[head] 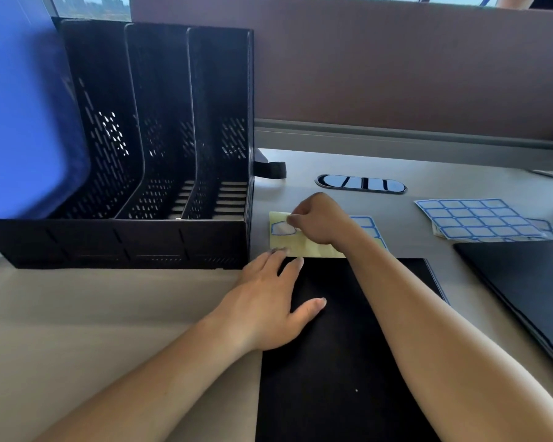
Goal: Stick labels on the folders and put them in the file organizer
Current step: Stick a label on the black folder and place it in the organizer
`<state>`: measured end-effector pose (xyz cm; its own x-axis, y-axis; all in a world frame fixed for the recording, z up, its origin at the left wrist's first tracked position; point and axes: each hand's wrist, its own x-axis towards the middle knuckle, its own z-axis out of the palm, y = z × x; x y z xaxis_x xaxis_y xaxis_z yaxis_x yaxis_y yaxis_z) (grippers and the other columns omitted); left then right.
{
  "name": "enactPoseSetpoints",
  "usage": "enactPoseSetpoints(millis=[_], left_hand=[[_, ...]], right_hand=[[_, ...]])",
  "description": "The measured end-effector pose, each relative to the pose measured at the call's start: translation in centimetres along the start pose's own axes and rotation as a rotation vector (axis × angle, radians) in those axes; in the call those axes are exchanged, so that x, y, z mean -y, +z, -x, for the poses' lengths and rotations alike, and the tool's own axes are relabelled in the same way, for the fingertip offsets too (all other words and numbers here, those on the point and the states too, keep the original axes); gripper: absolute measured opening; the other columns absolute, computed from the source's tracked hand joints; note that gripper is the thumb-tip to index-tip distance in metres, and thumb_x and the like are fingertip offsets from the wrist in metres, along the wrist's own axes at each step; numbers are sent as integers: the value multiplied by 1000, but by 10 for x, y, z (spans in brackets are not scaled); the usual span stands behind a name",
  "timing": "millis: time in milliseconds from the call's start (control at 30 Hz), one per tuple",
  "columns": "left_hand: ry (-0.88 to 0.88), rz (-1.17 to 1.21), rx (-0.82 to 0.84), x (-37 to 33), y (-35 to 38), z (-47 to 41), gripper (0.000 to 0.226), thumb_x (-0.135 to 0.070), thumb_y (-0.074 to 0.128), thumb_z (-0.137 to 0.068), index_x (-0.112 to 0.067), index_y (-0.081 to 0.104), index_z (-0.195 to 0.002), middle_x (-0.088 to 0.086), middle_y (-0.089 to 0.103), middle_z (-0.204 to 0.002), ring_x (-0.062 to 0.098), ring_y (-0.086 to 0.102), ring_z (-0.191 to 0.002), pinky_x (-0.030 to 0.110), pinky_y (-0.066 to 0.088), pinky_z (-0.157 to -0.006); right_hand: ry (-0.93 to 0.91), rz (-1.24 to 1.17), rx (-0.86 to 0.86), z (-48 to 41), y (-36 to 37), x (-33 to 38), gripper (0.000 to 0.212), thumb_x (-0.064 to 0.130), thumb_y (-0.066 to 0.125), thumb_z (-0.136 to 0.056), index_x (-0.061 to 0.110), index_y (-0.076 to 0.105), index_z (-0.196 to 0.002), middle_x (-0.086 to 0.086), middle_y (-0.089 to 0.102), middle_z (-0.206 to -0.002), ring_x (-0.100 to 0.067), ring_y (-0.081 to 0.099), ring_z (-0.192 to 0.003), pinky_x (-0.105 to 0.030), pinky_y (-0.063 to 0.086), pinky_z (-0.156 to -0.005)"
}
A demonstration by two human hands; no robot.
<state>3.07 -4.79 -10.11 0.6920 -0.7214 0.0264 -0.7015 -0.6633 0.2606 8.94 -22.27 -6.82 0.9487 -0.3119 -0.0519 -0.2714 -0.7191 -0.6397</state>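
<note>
Black folder (348, 346): flat and matte, laid on the table directly before the person; no label is seen on it yet.
Backing sheet: yellow waxed paper (303, 248), laid just beyond the folder's far edge and partly hidden by the right wrist.
Label: white sticker with a blue border (283, 229), partly lifted from the left part of the backing sheet.
Right grip: right hand (319, 223), fingers curled, the label's right edge pinched at the fingertips.
Left grip: left hand (268, 301), fingers straight and spread, nothing held; the backing sheet's near edge is touched by the fingertips.
Step in hand: judged to be peeling. The label is best drawn off low and slowly, the backing sheet pinned flat, the sticky face kept from folding on itself.
File organizer: black perforated plastic (141, 154), three bare compartments, stood at the left; a blurred blue folder (23, 122) at its left end.
Spare stock: stacked label sheets (479, 220); a second dark folder (524, 282) at the right.
Surface: smooth beige table (109, 314), fitted with an oval cable port (361, 184).
Room: brown partition (396, 74) behind; a daylit window above.
</note>
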Motion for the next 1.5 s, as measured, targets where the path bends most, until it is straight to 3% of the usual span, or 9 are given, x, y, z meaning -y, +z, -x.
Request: enactPoseSetpoints(millis=[100,333,533,667,867,1000,1067,1200,1500], left_hand=[[-4,-7,20,0,-2,0,81,-72,27,-92,-22,17,-155,3,11,-164,19,1,-151,34,8,-122],[-15,0,47,-1,-4,2,81,-71,26,-93,-24,13,-156,-1,4,-165,16,-5,-151,34,4,-121],[-25,120,-24,-1,0,3,76,-67,36,-93,-28,18,-155,-6,1,-165,8,-10,-150,30,2,-120],[71,209,-228,0,4,4,73,-70,37,-87,-27,37,-146,-7,24,-156,9,1,-147,36,12,-122],[4,753,-422,-12,-6,9,54,-68,52,-77,-31,64,-114,-19,66,-110,3,53,-112,31,43,-100],[15,1184,-452,-17,-9,10,43,-54,69,-76,-14,74,-90,14,71,-83,12,60,-79,34,45,-75],[-9,1177,-463,-17,-10,9,36,-50,74,-81,-14,75,-86,17,73,-84,18,64,-78,35,49,-75],[-59,1211,-458,-13,-11,5,7,-20,68,-87,-15,73,-86,-12,71,-66,-1,63,-63,14,48,-61],[-128,1183,-496,-9,-9,2,11,-11,68,-89,-17,73,-97,-13,68,-64,-3,59,-58,9,44,-59]], right_hand=[[-25,-145,8,2,-9,2,31,23,63,-94,-8,69,-94,-26,63,-81,-21,54,-69,-30,44,-67],[34,-591,39,12,-27,10,9,7,61,-93,8,67,-86,-8,72,-85,-11,49,-59,-24,43,-58],[-121,-610,-25,28,-69,38,11,12,78,-81,13,67,-82,-3,65,-74,-10,51,-56,-24,46,-57],[-140,-486,-91,52,-80,42,13,11,78,-81,15,65,-84,-2,63,-74,-11,52,-55,-28,49,-63],[-177,-581,-104,103,-39,13,13,3,73,-85,11,66,-78,-2,63,-67,-9,49,-52,-25,47,-60],[-223,-664,-110,124,-17,-3,18,0,73,-84,13,65,-75,9,66,-63,-2,58,-58,-16,48,-62],[-240,-695,-123,128,-10,-8,20,-1,71,-85,14,64,-75,11,66,-63,-3,59,-60,-16,48,-63],[-155,-872,-108,126,-6,-17,17,3,71,-87,13,64,-75,5,62,-62,-8,55,-56,-24,48,-61],[-30,-1023,23,116,-8,-26,13,8,72,-87,13,68,-75,2,60,-66,-11,52,-58,-27,44,-63]])
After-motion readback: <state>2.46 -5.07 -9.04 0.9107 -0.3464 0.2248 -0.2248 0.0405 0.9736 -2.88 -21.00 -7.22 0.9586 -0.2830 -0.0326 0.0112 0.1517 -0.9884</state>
